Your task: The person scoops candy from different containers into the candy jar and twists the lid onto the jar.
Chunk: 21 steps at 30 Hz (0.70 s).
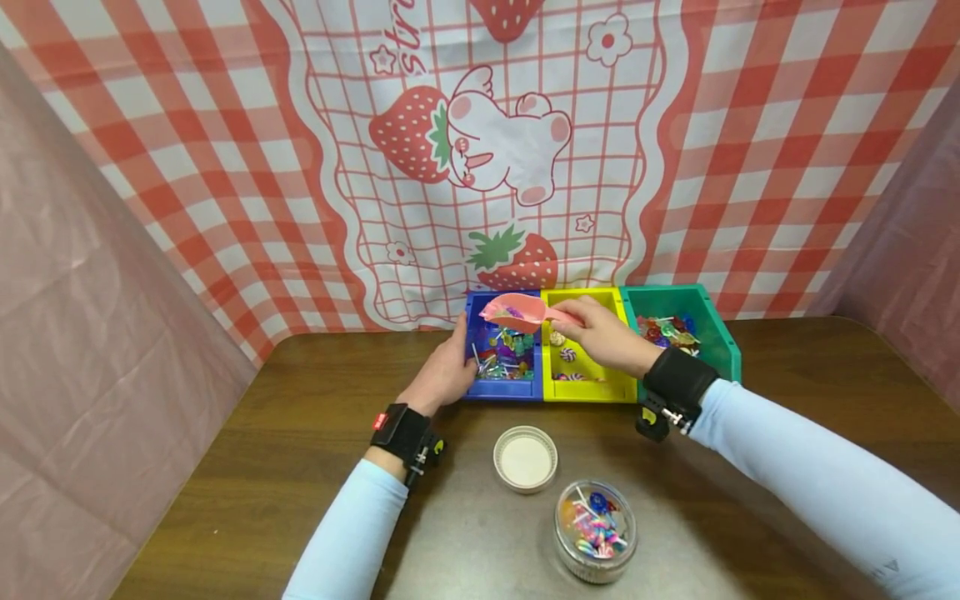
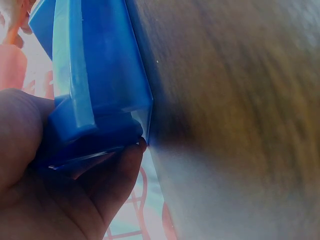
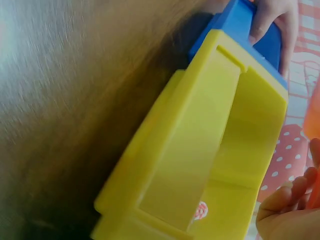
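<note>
My left hand (image 1: 442, 371) grips the left side wall of a blue bin (image 1: 501, 389), thumb over the wall and fingers outside. In the left wrist view, thumb and a finger lie either side of the blue bin's corner (image 2: 107, 60). My right hand (image 1: 603, 335) holds a pink scoop (image 1: 534, 310) by its handle above the blue bin. A few small pieces, one purple, lie in the scoop. Many colourful translucent charms (image 1: 513, 346) and white sticks fill the blue bin's floor, partly hidden by the scoop.
A yellow bin (image 1: 596, 390) with a few swirl candy charms (image 1: 567, 355) adjoins the blue one. Right of it, a green bin (image 1: 720, 337) holds red and blue pieces. Nearer me are a round white lid (image 1: 527, 460) and a clear jar (image 1: 596, 571) of mixed charms. A patterned cloth hangs behind.
</note>
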Each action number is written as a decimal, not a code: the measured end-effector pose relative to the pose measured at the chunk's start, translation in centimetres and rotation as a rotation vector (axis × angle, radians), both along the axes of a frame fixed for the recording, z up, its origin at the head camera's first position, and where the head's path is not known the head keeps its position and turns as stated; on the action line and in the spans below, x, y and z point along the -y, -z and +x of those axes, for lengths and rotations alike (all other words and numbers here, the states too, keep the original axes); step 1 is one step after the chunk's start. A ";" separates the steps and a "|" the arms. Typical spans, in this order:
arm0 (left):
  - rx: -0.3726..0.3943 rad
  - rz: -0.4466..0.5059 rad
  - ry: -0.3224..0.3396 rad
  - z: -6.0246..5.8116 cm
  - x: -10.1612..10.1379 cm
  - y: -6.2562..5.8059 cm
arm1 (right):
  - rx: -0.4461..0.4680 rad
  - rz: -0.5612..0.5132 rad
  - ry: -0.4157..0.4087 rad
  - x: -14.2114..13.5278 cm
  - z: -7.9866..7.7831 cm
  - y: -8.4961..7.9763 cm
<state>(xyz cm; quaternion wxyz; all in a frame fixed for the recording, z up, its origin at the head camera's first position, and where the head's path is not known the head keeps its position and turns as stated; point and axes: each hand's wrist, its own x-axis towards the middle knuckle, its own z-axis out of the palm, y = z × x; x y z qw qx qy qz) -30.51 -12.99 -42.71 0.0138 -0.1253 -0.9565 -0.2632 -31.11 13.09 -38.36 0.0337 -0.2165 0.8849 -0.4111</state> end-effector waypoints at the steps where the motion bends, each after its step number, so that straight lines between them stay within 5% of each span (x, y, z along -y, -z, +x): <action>1: 0.003 0.001 -0.002 0.0 0.0 0.0 | 0.018 -0.030 -0.004 -0.1 0.2 0.0; 11: 0.007 -0.004 -0.015 0.2 0.0 -0.1 | 0.139 -0.230 -0.008 -1.3 2.1 -0.3; 21: -0.009 -0.017 -0.002 0.1 -0.1 0.0 | 0.058 -0.133 -0.012 -4.2 5.3 -1.4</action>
